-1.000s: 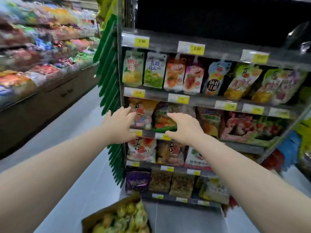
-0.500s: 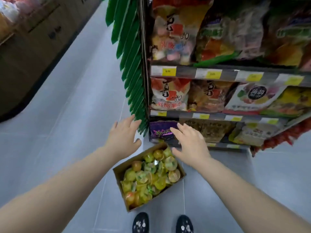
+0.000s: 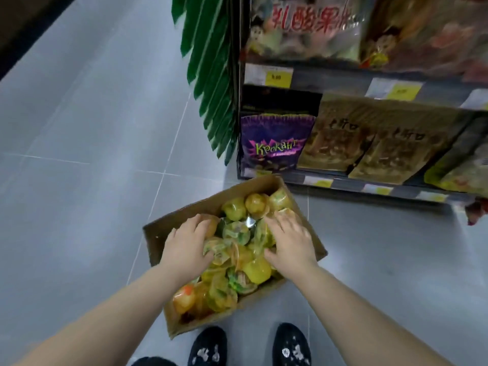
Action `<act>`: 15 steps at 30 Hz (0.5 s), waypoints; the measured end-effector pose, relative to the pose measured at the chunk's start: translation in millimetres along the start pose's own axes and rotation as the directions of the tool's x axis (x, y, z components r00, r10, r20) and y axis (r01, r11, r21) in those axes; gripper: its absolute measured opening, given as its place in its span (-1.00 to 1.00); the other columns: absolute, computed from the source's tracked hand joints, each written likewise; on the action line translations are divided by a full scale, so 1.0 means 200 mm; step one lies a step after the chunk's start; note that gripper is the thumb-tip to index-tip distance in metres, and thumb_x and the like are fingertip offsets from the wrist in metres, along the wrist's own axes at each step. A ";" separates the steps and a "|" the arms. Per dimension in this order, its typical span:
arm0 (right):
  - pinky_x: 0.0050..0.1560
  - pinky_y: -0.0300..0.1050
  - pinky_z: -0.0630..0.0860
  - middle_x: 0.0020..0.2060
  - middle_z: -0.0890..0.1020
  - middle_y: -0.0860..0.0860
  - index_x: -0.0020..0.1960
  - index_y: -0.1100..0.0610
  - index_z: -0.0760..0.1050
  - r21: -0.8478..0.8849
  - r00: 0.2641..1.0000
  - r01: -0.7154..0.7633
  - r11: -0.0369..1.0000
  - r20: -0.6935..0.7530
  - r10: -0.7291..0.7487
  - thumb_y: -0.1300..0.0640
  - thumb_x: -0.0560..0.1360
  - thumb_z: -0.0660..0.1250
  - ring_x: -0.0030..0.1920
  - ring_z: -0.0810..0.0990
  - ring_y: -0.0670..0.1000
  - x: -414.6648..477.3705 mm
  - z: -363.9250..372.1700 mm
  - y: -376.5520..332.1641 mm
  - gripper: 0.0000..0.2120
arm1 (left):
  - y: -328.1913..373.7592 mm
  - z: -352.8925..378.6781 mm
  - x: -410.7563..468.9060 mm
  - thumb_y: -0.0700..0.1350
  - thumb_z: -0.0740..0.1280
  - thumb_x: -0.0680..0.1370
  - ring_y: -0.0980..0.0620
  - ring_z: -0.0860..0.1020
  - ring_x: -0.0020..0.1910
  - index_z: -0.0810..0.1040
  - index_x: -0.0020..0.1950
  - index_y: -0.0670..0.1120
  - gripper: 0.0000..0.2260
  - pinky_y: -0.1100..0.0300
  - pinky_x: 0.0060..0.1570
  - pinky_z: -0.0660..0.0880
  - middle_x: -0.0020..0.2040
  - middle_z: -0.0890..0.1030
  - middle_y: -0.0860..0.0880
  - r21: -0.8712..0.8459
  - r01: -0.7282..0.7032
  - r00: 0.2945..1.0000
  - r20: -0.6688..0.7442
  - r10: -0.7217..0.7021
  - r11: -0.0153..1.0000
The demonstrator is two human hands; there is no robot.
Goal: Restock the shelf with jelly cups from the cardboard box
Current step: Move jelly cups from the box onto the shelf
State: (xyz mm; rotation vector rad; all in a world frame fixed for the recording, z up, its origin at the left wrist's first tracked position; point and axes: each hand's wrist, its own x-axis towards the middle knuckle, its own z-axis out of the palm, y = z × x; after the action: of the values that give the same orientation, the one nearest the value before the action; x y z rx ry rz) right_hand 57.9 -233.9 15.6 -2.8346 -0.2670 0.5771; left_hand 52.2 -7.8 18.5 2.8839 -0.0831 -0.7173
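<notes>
Both hands are down in the box [image 3: 155, 244] on the floor [image 3: 79, 180], right on top of the jelly cups [image 3: 256, 270]. The left hand [image 3: 184, 247] has its fingers bent over an orange cup, thumb against a green-lidded one, but I can't tell if it's actually got hold of anything. The right hand [image 3: 291, 243] is spread wide, fingers pretty flat on the pile, gripping nothing. A few cups sit in the gap between the 2 hands, more are packed beyond the fingertips and back under the wrists. The shelf [image 3: 348, 184] is just past the box, ahead of the right hand's fingers, with a purple bag [image 3: 274, 143] and brown bags [image 3: 340, 138] on the bottom row. Green leaves [image 3: 211, 75] hang further out past the left fingertips. 2 black shoes [image 3: 290, 344] are behind the wrists.
</notes>
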 end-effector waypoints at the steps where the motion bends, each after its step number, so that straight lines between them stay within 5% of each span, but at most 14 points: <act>1: 0.48 0.03 0.00 0.56 0.01 -0.04 0.55 -0.12 -0.01 0.013 1.000 -0.002 1.000 0.008 0.002 -0.06 0.52 0.26 0.54 -0.01 0.04 0.05 0.11 0.02 -0.30 | -0.02 0.11 0.05 0.12 0.30 0.51 -0.08 0.16 0.51 0.10 0.55 -0.01 -0.32 -0.04 0.44 0.20 0.56 0.11 -0.06 -0.007 0.039 0.999 0.024 -0.039 0.999; 9: 0.50 0.09 -0.05 0.56 -0.06 -0.03 0.55 -0.14 -0.10 -0.019 0.985 0.118 0.993 0.129 -0.115 -0.03 0.52 0.30 0.54 -0.03 0.06 0.31 0.57 0.11 -0.23 | -0.08 0.61 0.37 0.28 0.33 0.43 -0.09 0.33 0.38 0.10 0.54 -0.01 -0.20 0.03 0.26 0.41 0.43 0.28 -0.06 0.067 0.105 0.986 0.124 -0.112 0.992; 15: 0.41 0.03 0.16 0.42 0.27 0.06 0.50 0.00 0.16 -0.086 0.979 0.126 0.988 0.170 -0.110 -0.12 0.52 0.25 0.42 0.22 0.10 0.27 0.60 0.13 -0.39 | -0.08 0.72 0.44 0.35 0.36 0.37 -0.11 0.32 0.38 0.05 0.55 -0.02 -0.09 0.04 0.27 0.40 0.42 0.30 -0.07 0.161 0.144 0.960 0.216 -0.177 0.976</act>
State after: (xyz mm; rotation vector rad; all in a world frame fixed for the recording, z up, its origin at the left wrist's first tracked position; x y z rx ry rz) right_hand 61.1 -223.1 -118.5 -2.8409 -0.5028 0.7935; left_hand 63.5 -22.2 -149.5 2.9549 0.0762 -1.1176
